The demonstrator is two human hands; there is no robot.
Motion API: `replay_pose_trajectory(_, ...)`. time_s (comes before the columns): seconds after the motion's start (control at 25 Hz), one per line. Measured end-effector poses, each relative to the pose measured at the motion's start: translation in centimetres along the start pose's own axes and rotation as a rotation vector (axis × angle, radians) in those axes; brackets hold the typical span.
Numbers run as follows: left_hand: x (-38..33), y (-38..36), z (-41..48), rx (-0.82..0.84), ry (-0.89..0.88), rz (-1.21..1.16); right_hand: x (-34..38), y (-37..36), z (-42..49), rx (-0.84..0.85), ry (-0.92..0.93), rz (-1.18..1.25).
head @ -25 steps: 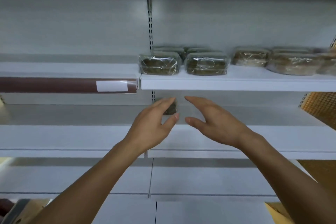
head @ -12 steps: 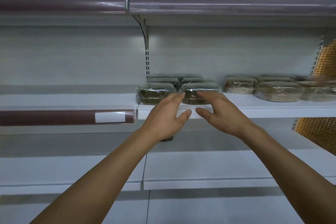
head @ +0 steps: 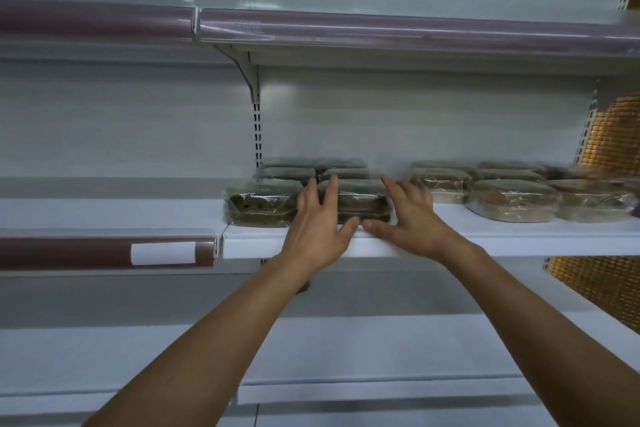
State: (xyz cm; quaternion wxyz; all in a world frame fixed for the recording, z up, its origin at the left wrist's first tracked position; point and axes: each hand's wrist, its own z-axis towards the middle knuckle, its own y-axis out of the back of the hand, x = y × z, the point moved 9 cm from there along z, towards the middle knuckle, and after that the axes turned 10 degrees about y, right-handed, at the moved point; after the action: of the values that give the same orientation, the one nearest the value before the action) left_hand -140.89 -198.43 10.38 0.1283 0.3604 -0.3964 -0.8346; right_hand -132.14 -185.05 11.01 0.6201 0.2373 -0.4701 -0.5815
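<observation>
Several plastic-wrapped dark green packs sit on a white shelf point(head: 519, 236). My left hand point(head: 317, 229) and my right hand point(head: 408, 222) reach up to the front right green pack point(head: 362, 201), one on each side of it. Straight fingers of both hands lie against its sides and top, and both thumbs sit at its lower front edge. A second green pack point(head: 258, 206) stands just left of it, and more green packs point(head: 287, 172) are stacked behind.
Several paler brown wrapped packs point(head: 509, 199) fill the shelf to the right. A maroon price rail with a white label point(head: 162, 253) runs left. Another shelf with a maroon rail point(head: 381, 33) hangs above. A woven yellow panel point(head: 613, 139) stands at the far right.
Both hands rose from in front of the lower shelf to the upper shelf and closed in on the front right green pack. The view tilted upward.
</observation>
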Motion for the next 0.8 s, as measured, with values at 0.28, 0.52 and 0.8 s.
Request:
replay_pose_trajectory(0.28, 0.7, -0.5, 1.0, -0.133, 0.001, 0.005, -2.5, -1.5, 1.6, -0.009, -0.016, 0.115)
replay_pose_trajectory(0.52, 1.2, 0.3, 1.0, -0.204, 0.017, -0.078, -3.0, -1.1, 1.3, -0.073, -0.016, 0.195)
replay_pose_trajectory(0.8, 0.9, 0.5, 0.2, -0.047, 0.008, -0.129, -1.5, -0.1, -0.3, -0.075, 0.009, 0.124)
